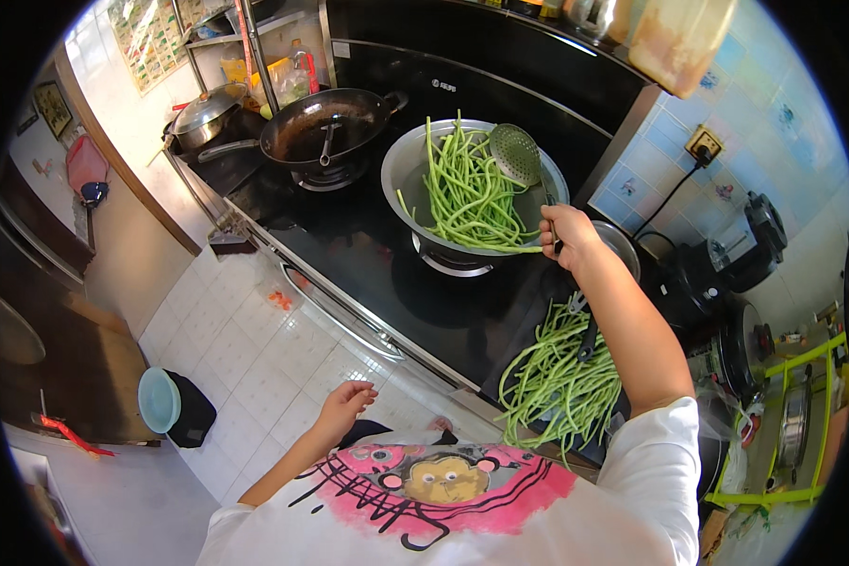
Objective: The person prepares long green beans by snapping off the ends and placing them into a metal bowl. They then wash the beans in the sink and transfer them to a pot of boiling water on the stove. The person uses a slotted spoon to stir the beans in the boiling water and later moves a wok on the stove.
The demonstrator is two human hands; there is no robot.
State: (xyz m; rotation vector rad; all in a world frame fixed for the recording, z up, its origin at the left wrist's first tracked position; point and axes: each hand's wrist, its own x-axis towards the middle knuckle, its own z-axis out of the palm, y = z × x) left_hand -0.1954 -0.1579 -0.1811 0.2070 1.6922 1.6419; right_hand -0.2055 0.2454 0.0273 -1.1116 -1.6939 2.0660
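My right hand (567,235) grips the handle of a metal skimmer (515,154), whose perforated head is over the right side of a wide metal basin (405,170). Long green beans (470,187) fill much of the basin, some sticking up past its back rim. The basin sits on the right burner (453,265) of a black gas stove. My left hand (350,403) hangs in front of my body with its fingers partly curled, holding nothing. A second heap of long beans (566,375) lies on the counter under my right forearm, with a black-handled utensil (587,343) on top.
A wok (325,131) with a utensil inside rests on the left burner. Farther left stands a lidded pot (209,113). A black blender-like appliance (743,240) and a plugged-in cord (668,201) are at the right wall. On the floor is a bin (191,410).
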